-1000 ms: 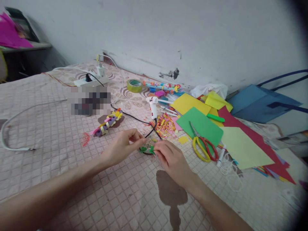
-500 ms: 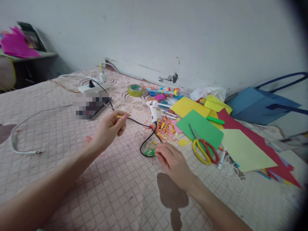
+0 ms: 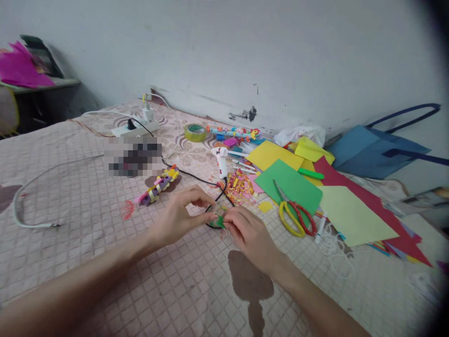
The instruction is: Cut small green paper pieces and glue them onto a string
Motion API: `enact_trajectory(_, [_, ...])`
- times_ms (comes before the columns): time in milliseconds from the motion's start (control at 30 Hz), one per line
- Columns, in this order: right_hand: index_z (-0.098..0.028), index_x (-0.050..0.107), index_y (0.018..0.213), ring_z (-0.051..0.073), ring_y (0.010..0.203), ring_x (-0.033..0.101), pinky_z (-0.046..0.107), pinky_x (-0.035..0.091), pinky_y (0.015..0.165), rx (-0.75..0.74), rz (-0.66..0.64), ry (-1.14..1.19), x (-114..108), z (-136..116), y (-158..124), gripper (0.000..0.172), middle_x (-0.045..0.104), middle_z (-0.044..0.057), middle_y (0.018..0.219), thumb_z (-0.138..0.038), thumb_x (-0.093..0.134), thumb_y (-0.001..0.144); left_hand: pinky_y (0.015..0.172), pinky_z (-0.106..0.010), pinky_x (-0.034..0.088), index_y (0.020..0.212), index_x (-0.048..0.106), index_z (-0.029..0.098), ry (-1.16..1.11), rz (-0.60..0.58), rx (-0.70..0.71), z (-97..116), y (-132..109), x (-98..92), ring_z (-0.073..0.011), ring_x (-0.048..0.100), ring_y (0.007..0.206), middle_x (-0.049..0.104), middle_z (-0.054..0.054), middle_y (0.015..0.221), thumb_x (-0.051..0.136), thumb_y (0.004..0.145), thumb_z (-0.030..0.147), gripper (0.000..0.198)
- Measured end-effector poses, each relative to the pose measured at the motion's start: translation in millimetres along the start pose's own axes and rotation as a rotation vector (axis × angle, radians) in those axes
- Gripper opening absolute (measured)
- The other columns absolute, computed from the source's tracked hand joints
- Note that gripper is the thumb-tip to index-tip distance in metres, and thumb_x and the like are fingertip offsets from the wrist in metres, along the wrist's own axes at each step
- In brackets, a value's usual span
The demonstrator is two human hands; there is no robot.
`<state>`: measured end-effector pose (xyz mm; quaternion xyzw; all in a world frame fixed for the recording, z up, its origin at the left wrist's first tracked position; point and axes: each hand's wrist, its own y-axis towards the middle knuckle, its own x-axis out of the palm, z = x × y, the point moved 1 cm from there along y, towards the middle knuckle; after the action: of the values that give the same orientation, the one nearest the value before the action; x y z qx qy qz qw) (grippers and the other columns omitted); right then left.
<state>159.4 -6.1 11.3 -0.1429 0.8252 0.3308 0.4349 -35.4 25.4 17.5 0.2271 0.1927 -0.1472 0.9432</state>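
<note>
My right hand (image 3: pixel 249 234) is closed in a pinch on a small green paper piece (image 3: pixel 220 221) above the table. My left hand (image 3: pixel 184 210) has come up to the other side of that piece, its thumb and forefinger apart; whether the fingertips touch the paper I cannot tell. Just behind both hands, the black cord (image 3: pixel 196 178) of a white glue gun (image 3: pixel 221 163) loops over the table. Left of my left hand lies a purple stick decorated with yellow and pink paper pieces (image 3: pixel 159 187).
Scissors (image 3: pixel 296 217) lie partly on green paper (image 3: pixel 287 185) at right, among coloured sheets and white string (image 3: pixel 331 243). Paper scraps (image 3: pixel 240 185) surround the glue gun's base. Behind are a tape roll (image 3: pixel 195 132) and a power strip (image 3: pixel 121 129). A blue bag (image 3: pixel 375 152) stands far right.
My left hand has moved right and towards me, from over the decorated stick to the green paper piece, uncovering the stick. My right hand stays almost in place with its pinch.
</note>
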Motion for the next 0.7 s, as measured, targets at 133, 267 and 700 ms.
enact_trajectory(133, [-0.016, 0.056, 0.088, 0.021, 0.088, 0.056, 0.036, 0.049, 0.077, -0.005, -0.009, -0.027, 0.8, -0.8, 0.5, 0.012, 0.061, 0.009, 0.091, -0.014, 0.044, 0.091, 0.077, -0.030, 0.043, 0.090, 0.066, 0.019, 0.172, -0.119, 0.230, 8.0, -5.5, 10.5, -0.0170, 0.054, 0.084, 0.060, -0.005, 0.086, 0.057, 0.083, 0.023, 0.011])
enact_trajectory(267, [-0.015, 0.057, 0.089, 0.022, 0.089, 0.056, 0.036, 0.049, 0.078, -0.030, -0.016, -0.092, 2.1, -1.3, 0.6, 0.014, 0.061, 0.011, 0.093, -0.013, 0.043, 0.091, 0.077, -0.033, 0.040, 0.089, 0.064, 0.019, 0.315, -0.143, 0.265, 6.7, -7.7, 12.4, -0.0182, 0.052, 0.084, 0.060, -0.006, 0.085, 0.053, 0.085, 0.019, 0.012])
enact_trajectory(700, [-0.016, 0.057, 0.090, 0.021, 0.091, 0.056, 0.036, 0.049, 0.079, -0.086, -0.016, -0.158, 2.5, -1.5, 0.6, 0.016, 0.061, 0.010, 0.096, -0.014, 0.042, 0.092, 0.075, -0.033, 0.038, 0.089, 0.063, 0.019, 0.371, -0.153, 0.299, 4.2, -8.9, 11.8, -0.0168, 0.052, 0.082, 0.060, -0.003, 0.085, 0.055, 0.083, 0.015, 0.011])
